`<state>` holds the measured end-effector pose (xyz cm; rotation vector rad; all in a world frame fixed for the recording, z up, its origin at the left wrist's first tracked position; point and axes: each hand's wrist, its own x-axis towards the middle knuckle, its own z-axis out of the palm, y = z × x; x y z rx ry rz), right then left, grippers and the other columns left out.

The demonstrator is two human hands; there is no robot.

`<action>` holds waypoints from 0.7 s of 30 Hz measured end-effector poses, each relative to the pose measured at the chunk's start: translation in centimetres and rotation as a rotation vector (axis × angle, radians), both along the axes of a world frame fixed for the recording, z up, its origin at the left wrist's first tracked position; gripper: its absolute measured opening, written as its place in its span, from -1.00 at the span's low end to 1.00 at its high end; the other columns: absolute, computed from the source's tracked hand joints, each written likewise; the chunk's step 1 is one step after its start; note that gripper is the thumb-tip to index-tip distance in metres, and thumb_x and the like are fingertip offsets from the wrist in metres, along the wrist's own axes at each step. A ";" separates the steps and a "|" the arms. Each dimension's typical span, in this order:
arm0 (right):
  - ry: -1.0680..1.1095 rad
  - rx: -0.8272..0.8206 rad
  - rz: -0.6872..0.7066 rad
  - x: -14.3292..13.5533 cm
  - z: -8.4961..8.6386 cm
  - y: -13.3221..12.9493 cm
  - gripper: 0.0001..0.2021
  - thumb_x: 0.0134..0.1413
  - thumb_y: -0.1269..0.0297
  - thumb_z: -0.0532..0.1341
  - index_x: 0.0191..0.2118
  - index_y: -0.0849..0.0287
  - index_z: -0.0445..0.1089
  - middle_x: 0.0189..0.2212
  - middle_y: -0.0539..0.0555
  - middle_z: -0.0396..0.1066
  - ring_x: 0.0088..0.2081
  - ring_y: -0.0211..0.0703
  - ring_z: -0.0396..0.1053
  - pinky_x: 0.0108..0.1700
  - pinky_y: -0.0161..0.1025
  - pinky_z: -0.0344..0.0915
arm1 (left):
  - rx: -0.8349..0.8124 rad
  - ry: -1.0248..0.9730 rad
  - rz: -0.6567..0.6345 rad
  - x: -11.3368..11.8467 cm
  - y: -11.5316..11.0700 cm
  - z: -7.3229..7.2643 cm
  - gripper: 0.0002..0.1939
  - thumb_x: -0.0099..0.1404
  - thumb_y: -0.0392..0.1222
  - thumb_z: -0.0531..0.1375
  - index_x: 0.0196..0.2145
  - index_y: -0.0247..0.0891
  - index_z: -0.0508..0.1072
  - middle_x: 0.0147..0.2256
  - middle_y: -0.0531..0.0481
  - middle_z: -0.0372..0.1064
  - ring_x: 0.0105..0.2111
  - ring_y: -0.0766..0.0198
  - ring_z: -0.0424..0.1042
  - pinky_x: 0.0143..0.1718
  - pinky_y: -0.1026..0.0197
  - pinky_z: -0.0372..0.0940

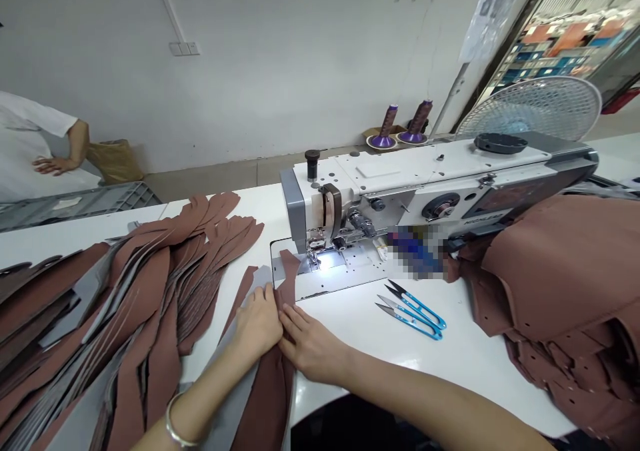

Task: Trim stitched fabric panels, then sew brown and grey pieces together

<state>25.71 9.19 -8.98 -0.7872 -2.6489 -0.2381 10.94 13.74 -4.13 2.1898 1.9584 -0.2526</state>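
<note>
Two long reddish-brown leather-like panels lie in front of me, one with its grey backing turned up. My left hand (pixel 257 324) presses down on the grey-backed panel (pixel 227 364), its fingers curled at the edge. Close against it, my right hand (pixel 317 348) pinches the edge of the brown panel (pixel 267 398), fingers bent and partly hidden. The brown panel's narrow end (pixel 289 268) reaches onto the metal plate of the sewing machine (pixel 320 218), just left of the lit needle area. My hands touch or nearly touch each other.
Stacked brown strips (pixel 150 278) cover the table's left side. Several blue-handled thread snips (pixel 415 314) lie right of my hands. More brown panels (pixel 560 271) are heaped at the right. Thread cones (pixel 387 128) and a fan (pixel 540 108) stand behind; a person (pixel 40 144) stands far left.
</note>
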 end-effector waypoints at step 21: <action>0.044 0.004 0.003 0.2 0.2 0.2 -0.66 0.20 0.35 0.05 0.04 0.41 0.29 0.00 0.46 0.31 0.15 0.21 0.20 0.16 0.07 0.19 | -0.036 -0.085 -0.199 0.1 1.5 0.2 -0.40 0.25 -0.37 -0.08 0.26 -0.24 0.12 -0.01 -0.25 0.27 0.03 0.04 0.30 -0.05 0.11 0.23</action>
